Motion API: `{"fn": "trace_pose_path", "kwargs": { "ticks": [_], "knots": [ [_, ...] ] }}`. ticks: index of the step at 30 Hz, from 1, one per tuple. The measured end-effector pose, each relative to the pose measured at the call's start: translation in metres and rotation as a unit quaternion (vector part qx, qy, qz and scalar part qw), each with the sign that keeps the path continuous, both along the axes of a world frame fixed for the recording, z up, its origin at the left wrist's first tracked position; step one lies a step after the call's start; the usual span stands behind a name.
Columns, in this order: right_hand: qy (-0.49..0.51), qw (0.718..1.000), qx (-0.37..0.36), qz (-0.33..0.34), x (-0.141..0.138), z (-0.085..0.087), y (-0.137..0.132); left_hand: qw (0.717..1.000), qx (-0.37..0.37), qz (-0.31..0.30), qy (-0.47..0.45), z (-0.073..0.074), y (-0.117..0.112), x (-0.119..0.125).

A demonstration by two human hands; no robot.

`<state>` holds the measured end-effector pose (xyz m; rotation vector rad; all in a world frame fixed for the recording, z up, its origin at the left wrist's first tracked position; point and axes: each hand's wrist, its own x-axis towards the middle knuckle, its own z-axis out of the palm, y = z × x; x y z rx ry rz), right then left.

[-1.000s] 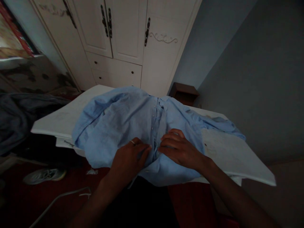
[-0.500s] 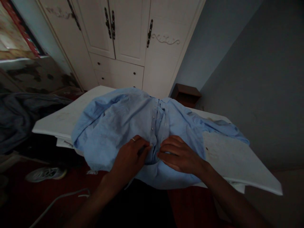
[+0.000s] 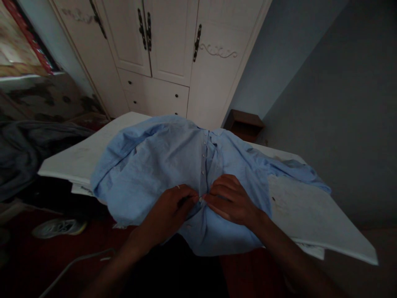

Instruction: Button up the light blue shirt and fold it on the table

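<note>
Standing beyond the shirt (image 3: 161, 161) are a wardrobe (image 3: 169, 49) and brown cabinet (image 3: 248, 117).

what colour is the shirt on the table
The shirt is light blue, with no bold pattern showing; the head view shows it best.

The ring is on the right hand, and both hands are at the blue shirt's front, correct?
Not quite: the head view shows the ring on the left hand, not the right hand. Both are at the front of the blue shirt.

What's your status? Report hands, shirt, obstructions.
Left hand, right hand pinching shirt front, close together. Shirt spread across table, upper front unfastened. Nothing seen blocking hands.
</note>
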<state>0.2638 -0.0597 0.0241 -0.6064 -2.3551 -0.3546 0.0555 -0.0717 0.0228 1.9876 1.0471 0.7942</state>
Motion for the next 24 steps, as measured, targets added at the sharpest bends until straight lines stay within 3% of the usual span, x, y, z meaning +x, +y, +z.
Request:
{"fn": "trace_pose_path", "kwargs": {
  "ticks": [9,15,24],
  "knots": [
    [0.012,0.997,-0.074,0.015,-0.001,-0.011,0.000,0.999,0.030,-0.023,-0.001,-0.005,0.001,-0.001],
    [0.054,0.987,-0.148,0.024,-0.002,-0.014,0.003,0.987,0.142,0.002,0.077,-0.011,-0.011,-0.001],
    [0.051,0.990,-0.133,0.018,-0.001,-0.015,0.002,0.956,0.277,0.065,0.068,-0.024,-0.024,0.006]
  ]
}}
